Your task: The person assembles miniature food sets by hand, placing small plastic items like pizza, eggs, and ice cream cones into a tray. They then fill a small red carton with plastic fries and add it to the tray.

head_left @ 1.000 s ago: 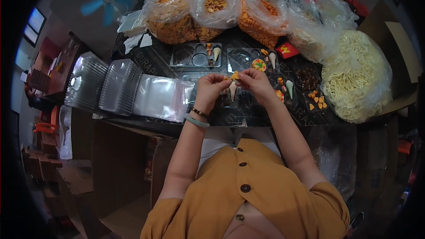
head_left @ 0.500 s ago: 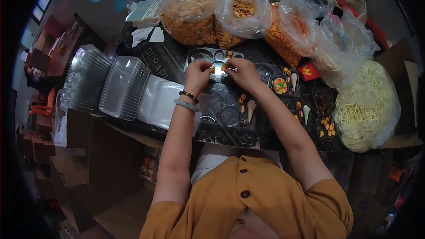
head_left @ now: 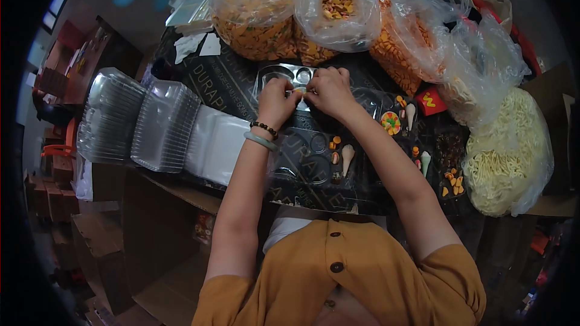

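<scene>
"Judging by the head view, what could be mishandled at the tray [head_left: 277,72]?"

"A small orange-yellow piece [head_left: 299,91], pinched by the left hand's [head_left: 277,101] closed fingers over the tray; the right hand's [head_left: 331,92] grip cannot be told. If fingertips are bumped, it could be dropped."
</scene>
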